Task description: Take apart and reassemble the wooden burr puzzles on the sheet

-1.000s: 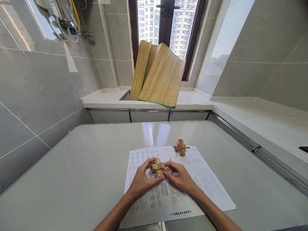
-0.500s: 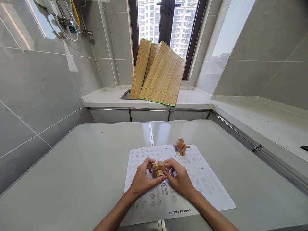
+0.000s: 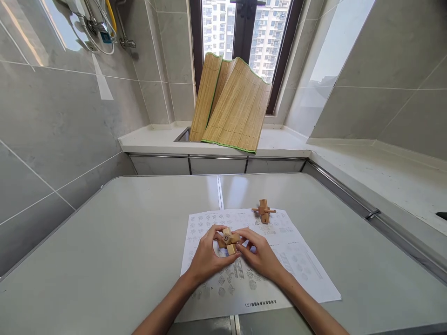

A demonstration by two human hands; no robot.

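Between my two hands is a wooden interlocking puzzle (image 3: 228, 239) made of several light blocks, with a dark mark on one face. My left hand (image 3: 206, 253) grips its left side, the thumb along the lower edge. From the right, the fingertips of my right hand (image 3: 260, 253) pinch the blocks. Below the hands lies a white printed sheet (image 3: 296, 270) covered in small diagrams. A second wooden puzzle (image 3: 264, 211), cross-shaped with a thin rod through it, rests at the sheet's far edge. My fingers partly hide the held blocks.
The sheet lies on a pale table (image 3: 104, 251) with a seam down its middle. Past the table's far edge, a folded bamboo mat (image 3: 237, 107) leans against the window on a white ledge (image 3: 150, 143). Tiled walls (image 3: 70, 121) stand on both sides.
The held puzzle has been turned between my fingers, so a different marked face shows upward. Both hands stay on it. The other puzzle and the sheet keep their places.
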